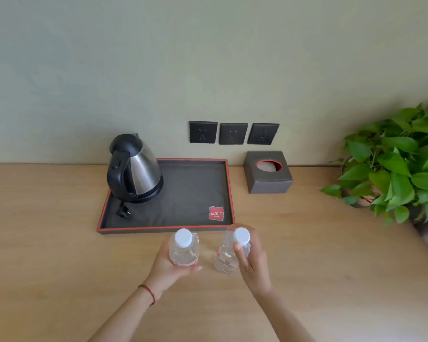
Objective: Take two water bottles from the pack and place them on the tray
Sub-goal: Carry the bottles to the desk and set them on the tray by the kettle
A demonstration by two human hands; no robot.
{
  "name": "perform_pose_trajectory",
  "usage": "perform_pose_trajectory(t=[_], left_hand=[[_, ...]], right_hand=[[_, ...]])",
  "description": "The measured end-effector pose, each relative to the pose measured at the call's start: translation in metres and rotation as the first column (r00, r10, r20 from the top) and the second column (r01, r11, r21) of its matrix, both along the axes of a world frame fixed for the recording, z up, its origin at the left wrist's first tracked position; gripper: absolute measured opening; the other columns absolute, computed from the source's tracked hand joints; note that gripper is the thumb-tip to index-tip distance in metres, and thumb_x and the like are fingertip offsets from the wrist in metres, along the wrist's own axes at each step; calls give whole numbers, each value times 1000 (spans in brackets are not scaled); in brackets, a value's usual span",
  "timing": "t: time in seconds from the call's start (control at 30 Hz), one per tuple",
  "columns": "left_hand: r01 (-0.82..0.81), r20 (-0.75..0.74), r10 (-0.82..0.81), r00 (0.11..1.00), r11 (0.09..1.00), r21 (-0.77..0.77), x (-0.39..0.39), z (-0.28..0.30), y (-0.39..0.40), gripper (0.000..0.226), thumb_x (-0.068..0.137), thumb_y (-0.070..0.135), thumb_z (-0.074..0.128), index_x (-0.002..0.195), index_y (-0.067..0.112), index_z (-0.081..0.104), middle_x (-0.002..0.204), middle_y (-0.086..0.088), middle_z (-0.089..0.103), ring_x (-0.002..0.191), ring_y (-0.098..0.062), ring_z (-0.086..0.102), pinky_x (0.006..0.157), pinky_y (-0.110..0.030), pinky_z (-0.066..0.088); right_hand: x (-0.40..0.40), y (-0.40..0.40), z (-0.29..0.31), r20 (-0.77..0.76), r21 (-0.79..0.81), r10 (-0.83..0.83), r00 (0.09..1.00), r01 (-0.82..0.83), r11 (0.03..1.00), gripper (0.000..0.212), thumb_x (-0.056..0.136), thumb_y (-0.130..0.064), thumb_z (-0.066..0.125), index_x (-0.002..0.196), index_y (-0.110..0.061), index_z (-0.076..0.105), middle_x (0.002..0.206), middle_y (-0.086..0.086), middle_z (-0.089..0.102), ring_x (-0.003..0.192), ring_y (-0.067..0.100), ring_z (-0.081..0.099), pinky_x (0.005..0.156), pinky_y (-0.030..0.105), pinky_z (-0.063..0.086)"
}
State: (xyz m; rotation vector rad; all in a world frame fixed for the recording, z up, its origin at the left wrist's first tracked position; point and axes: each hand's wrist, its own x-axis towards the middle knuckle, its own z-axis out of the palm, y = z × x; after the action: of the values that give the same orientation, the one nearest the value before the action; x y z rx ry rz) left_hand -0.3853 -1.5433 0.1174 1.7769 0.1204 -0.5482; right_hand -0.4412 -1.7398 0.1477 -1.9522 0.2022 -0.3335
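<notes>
Desk: wooden top (59,243), tray (163,228) at 12 o'clock
Left hand (169,266): wrapped round water bottle (184,250)
Right hand (251,257): clasping second bottle (226,259)
Handling: light, slick, squashy; hold mid-body

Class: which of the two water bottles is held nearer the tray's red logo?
The bottle in the right hand; the other bottle is further left.

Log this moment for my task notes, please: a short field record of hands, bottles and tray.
left hand: grip around left bottle, upright
right hand: grip around right bottle, upright
bottles: white caps, short of the tray, not on it
tray: dark, red rim, on wooden counter
on tray: kettle at back left, plug
beside tray: tissue box to the right
</notes>
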Motion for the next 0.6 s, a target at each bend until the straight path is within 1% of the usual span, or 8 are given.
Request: perform_pose_trajectory(t=[0.1, 0.2, 0.3, 0.33, 0.4, 0.47, 0.53, 0.6], left_hand=[[42, -11, -42, 999, 999, -1, 2, 2, 3, 80, 48, 0, 91, 116, 11, 51, 118, -18, 61, 104, -24, 59, 88, -33, 50], [101, -13, -101, 995, 994, -29, 4, 8, 5, 90, 47, 0, 91, 124, 13, 46, 123, -17, 59, 109, -27, 58, 89, -29, 49], [181, 99, -177, 979, 983, -31, 9, 25, 10, 96, 49, 19, 93, 131, 29, 42, 128, 5, 56, 119, -12, 53, 99, -27, 44], [218, 163, -212, 964, 976, -18, 12, 32, 11, 93, 49, 29, 92, 129, 33, 44, 127, 14, 56, 120, -6, 51, 98, -21, 43], [271, 255, -267, 929, 962, 21, 20, 48, 12, 82, 50, 41, 88, 123, 37, 50, 123, 23, 57, 120, 1, 50, 90, -12, 47], [315, 315, -342, 885, 940, 133, 28, 62, 9, 67, 53, 49, 84, 113, 39, 57, 116, 23, 61, 114, 3, 54, 92, -13, 46], [344, 352, -443, 824, 886, 310, 32, 70, 5, 54, 56, 58, 78, 103, 37, 61, 107, 22, 64, 103, 5, 58, 90, -17, 47], [334, 348, -473, 809, 858, 390, 33, 69, 3, 47, 58, 60, 74, 97, 36, 63, 102, 21, 64, 95, 4, 60, 87, -21, 50]], right_hand=[[-1, -5, 1, 12, -14, 62, 998, -62, 998, 24, 87, -40, 47, 110, -44, 49, 93, -18, 65, 84, -2, 62, 71, 4, 43], [-1, -8, 12, 21, -72, 105, 994, -104, 992, 26, 84, -37, 53, 107, -47, 48, 91, -21, 62, 81, -3, 60, 71, 3, 41], [2, -11, 28, 22, -270, 105, 994, -95, 958, 22, 77, -38, 64, 96, -32, 54, 98, -10, 61, 92, 9, 56, 79, 7, 40], [3, -11, 34, 16, -397, 95, 995, -81, 914, 25, 74, -40, 67, 90, -24, 56, 92, -7, 60, 88, 12, 54, 73, 10, 42], [7, -10, 47, -51, -644, 22, 998, -50, 763, 35, 69, -46, 72, 82, -17, 56, 76, -3, 60, 71, 17, 55, 52, 21, 41], [15, -7, 60, -199, -799, -100, 975, -103, 593, 42, 71, -55, 68, 80, -17, 52, 60, -1, 57, 57, 25, 57, 45, 24, 33], [25, -4, 69, -382, -814, -153, 911, -254, 522, 39, 82, -58, 51, 85, -20, 41, 54, -2, 44, 59, 30, 49, 51, 29, 30], [38, -5, 75, -442, -774, -89, 892, -330, 540, 35, 88, -51, 46, 85, -20, 32, 55, -2, 32, 63, 30, 41, 55, 30, 30]])
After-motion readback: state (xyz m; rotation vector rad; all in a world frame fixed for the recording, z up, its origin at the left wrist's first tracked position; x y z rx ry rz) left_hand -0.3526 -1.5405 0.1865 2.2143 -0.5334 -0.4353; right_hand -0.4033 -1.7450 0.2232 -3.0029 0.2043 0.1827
